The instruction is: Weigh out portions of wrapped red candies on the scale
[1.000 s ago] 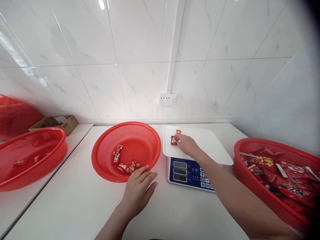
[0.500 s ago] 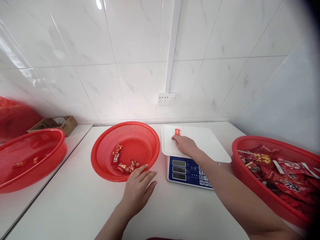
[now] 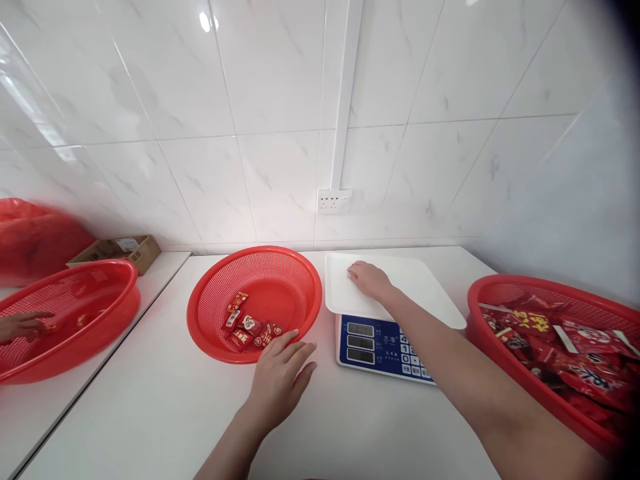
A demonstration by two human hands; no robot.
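My left hand (image 3: pixel 280 380) rests at the near right rim of a red plastic basket (image 3: pixel 200 297), fingers stretched and slightly spread, holding nothing. Inside this basket lie several small red wrapped candies (image 3: pixel 251 325). My right hand (image 3: pixel 369 279) is over the white tray (image 3: pixel 410 283) of a digital scale (image 3: pixel 373 353), its fingers curled together. A trace of red shows at the fingertips; the small red candy packet seen there earlier is mostly hidden by them.
A red basket full of red snack packets (image 3: pixel 590 373) stands at right. Another person's hand (image 3: pixel 23 327) reaches into a tilted red basket (image 3: pixel 117 320) at left. Behind it are a cardboard box (image 3: pixel 145 253) and a red bag (image 3: pixel 40 243). A socket (image 3: pixel 334 201) is on the tiled wall.
My right hand has moved slightly forward and closed over the red candy packet on the tray. Another red packet now shows in the middle basket. Another person's hand has entered the left basket.
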